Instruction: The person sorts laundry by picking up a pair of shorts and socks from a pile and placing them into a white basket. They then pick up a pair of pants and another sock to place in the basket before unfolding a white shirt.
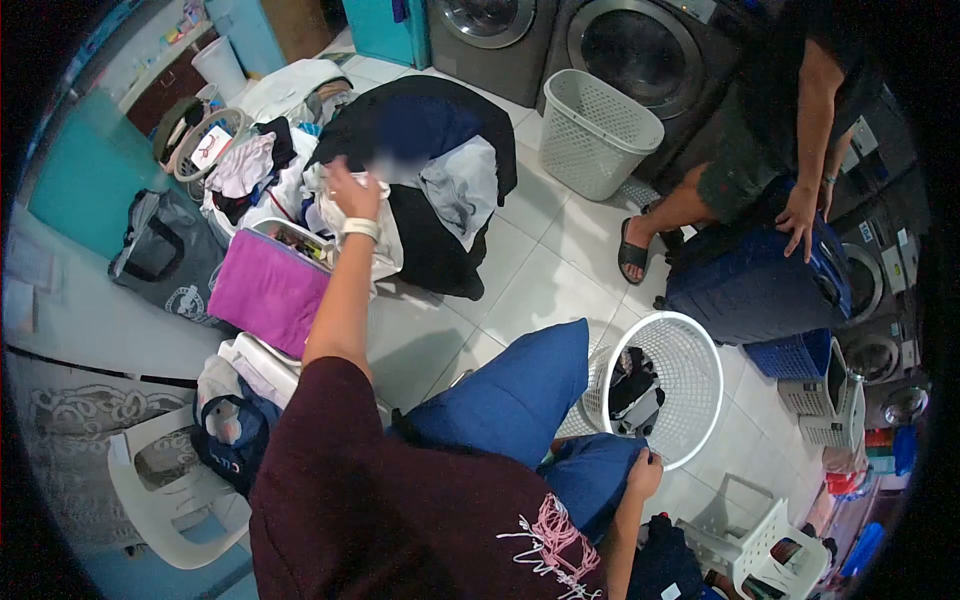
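My left hand (355,190), with a white band on its wrist, reaches over a pile of clothes. Its fingers are apart, slightly blurred, at some white cloth (385,235). Beside it lie black clothing (440,245) and a light grey garment (462,190). My right hand (645,475) is closed beside my knee, near the rim of a round white basket (705,400); what it holds, if anything, is hidden. Dark and grey clothes (637,395) lie inside this basket.
Another person (740,170) rests a hand on a dark blue suitcase (750,275) at the right. An upright laundry basket (595,140) stands before the washing machines (635,55). Purple cloth (268,290), a grey bag (165,260) and a white chair (150,500) are at the left.
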`<action>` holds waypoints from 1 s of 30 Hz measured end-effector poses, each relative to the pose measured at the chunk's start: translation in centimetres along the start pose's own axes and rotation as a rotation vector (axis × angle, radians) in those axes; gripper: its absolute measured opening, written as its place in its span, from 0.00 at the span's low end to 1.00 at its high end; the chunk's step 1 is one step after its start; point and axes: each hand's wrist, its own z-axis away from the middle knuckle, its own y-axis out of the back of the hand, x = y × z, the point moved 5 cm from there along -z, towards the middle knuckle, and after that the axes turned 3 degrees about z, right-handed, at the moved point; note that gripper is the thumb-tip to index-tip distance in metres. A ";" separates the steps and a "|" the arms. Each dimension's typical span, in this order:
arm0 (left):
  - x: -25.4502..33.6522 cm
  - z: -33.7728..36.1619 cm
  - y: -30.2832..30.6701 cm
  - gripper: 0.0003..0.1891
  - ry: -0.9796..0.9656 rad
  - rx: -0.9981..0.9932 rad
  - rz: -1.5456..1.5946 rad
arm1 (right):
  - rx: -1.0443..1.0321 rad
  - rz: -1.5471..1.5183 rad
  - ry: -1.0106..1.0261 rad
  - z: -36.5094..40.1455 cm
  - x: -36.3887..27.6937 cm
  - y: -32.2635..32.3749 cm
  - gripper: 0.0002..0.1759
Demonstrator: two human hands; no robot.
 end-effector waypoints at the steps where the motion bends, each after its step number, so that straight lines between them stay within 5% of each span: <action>1: 1.5 1.2 -0.9 0.23 -0.110 -0.172 0.161 | 0.004 0.000 -0.006 0.1 0.1 0.1 0.27; 3: 4.0 5.4 -4.4 0.16 -0.301 -0.524 0.292 | -0.019 -0.023 -0.002 0.1 0.1 0.2 0.27; 5: 6.1 9.1 -7.0 0.21 -0.623 -0.674 0.229 | -0.009 -0.015 0.013 -0.3 0.8 -0.3 0.27; 8: 8.2 11.3 -6.8 0.30 -0.695 -0.686 -0.201 | 0.007 -0.033 0.032 -0.9 1.8 -1.4 0.26; 15: 5.6 10.3 -9.4 0.18 -0.502 -1.009 -0.289 | 0.058 -0.066 0.042 0.1 1.1 -0.4 0.25; 17: 6.3 9.6 -8.6 0.12 -0.497 -1.059 -0.188 | 0.050 -0.062 0.031 0.0 1.0 -0.4 0.24; 21: 5.8 11.5 -6.3 0.10 -0.304 -1.491 0.213 | 0.029 -0.077 0.017 0.0 1.0 -0.4 0.25; 23: 6.9 11.1 -3.6 0.08 -0.373 -1.301 0.336 | 0.027 -0.084 0.010 0.2 1.0 -0.3 0.25; 25: 10.0 9.4 -0.1 0.06 -0.575 -0.761 0.496 | 0.035 -0.095 -0.013 0.2 0.7 -0.2 0.25; 28: 15.7 8.6 3.9 0.05 -0.442 -0.821 0.598 | 0.088 -0.140 0.051 -0.4 1.3 -1.2 0.25; 30: 20.8 8.8 7.3 0.04 -0.622 -0.744 0.660 | 0.078 -0.171 0.033 -0.4 1.7 -1.1 0.26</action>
